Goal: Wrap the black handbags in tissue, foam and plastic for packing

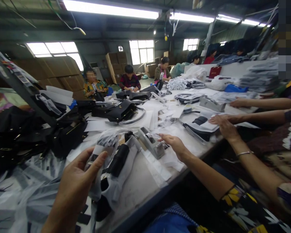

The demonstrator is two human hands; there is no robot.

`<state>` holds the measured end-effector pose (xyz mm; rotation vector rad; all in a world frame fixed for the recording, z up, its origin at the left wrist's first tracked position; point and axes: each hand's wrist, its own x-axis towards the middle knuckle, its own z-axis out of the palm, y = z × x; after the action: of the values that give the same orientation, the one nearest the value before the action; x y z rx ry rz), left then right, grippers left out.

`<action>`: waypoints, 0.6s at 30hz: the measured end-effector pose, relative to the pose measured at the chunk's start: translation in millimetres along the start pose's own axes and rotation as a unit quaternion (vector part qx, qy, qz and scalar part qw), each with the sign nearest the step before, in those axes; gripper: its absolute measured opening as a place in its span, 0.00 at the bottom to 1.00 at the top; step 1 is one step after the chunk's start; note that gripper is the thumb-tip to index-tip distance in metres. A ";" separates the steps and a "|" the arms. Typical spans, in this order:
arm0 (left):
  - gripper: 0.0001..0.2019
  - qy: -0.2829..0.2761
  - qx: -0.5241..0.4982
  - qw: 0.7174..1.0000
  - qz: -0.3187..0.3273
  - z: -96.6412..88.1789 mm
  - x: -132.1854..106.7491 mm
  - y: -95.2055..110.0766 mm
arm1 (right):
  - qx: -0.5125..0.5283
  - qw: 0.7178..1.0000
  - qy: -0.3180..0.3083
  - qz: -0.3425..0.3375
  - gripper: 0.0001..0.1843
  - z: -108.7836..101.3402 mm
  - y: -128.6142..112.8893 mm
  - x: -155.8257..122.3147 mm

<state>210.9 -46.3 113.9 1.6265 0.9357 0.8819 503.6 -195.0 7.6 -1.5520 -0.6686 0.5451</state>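
Note:
My left hand (80,181) pinches a small greyish flat piece (102,150) in clear or pale wrapping between thumb and fingers. Just right of it lies a black bag (119,160), partly wrapped in white tissue paper, on the near table edge. A grey tape dispenser (155,147) stands beyond the bag. My right hand (173,145) is at the dispenser's right side, its fingertips together on what looks like the end of clear tape; the thumb is mostly hidden.
Black bags (121,111) and loose white paper cover the worktable (138,191). Close on my right, a co-worker's hands (224,124) press on a wrapped bag (201,127). Several people sit across the table. A slanted grey post (26,87) rises at left.

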 end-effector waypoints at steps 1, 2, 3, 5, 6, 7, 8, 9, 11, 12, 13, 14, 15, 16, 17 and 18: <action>0.30 0.001 -0.005 1.000 -0.004 0.5 -0.7 0.1 | 0.025 0.999 -0.008 0.018 0.28 -2.4 3.7 -7.3; 0.29 0.006 -0.007 1.000 -0.006 1.1 -1.4 0.3 | 0.048 0.998 -0.013 0.044 0.28 -4.0 9.4 -14.2; 0.28 0.012 -0.005 1.000 -0.008 1.8 -2.1 0.7 | 0.067 0.995 -0.014 0.071 0.27 -4.8 16.7 -20.2; 0.27 0.018 -0.003 1.000 -0.009 2.7 -3.0 1.7 | 0.084 0.990 0.000 0.109 0.25 -4.5 33.1 -28.2; 0.26 0.018 -0.002 1.000 -0.009 2.8 -3.2 2.1 | 0.085 0.990 0.011 0.116 0.23 -3.8 40.9 -29.8; 0.26 0.016 0.001 1.000 -0.009 2.7 -3.2 2.4 | 0.081 0.990 0.021 0.118 0.22 -3.2 47.4 -29.7; 0.26 0.014 0.005 1.000 -0.007 2.4 -3.0 2.4 | 0.076 0.990 0.028 0.117 0.20 -2.9 52.5 -28.2; 0.27 0.009 0.011 1.000 -0.005 1.9 -2.9 2.3 | 0.072 0.990 0.033 0.116 0.19 -3.1 56.2 -25.8; 0.27 0.003 0.020 1.000 0.004 0.8 -2.9 1.8 | 0.060 0.991 0.040 0.116 0.17 -5.5 59.4 -20.8; 0.27 0.001 0.022 1.000 0.007 0.4 -3.0 1.5 | 0.054 0.991 0.041 0.116 0.17 -7.5 59.3 -19.4; 0.28 0.002 0.022 1.000 0.007 0.3 -3.3 1.2 | 0.049 0.991 0.042 0.115 0.17 -9.6 58.3 -19.5; 0.28 0.004 0.023 1.000 0.005 0.4 -3.6 1.1 | 0.046 0.992 0.042 0.110 0.18 -11.4 56.2 -21.2; 0.29 0.008 0.026 1.000 0.004 0.7 -3.7 1.1 | 0.045 0.993 0.040 0.103 0.18 -12.1 52.7 -24.4; 0.30 0.012 0.030 0.999 0.004 1.2 -3.7 1.2 | 0.045 0.994 0.037 0.093 0.19 -11.3 47.6 -28.9; 0.31 0.015 0.032 0.999 0.006 1.8 -3.6 1.2 | 0.047 0.995 0.030 0.079 0.20 -8.7 40.6 -34.2; 0.32 0.014 0.031 0.999 0.010 2.4 -3.3 1.2 | 0.051 0.997 0.019 0.058 0.21 -4.0 31.5 -40.0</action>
<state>211.8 -50.4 114.2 1.6831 0.9771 0.8991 480.7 -226.8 -25.1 -1.5070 -0.5163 0.6266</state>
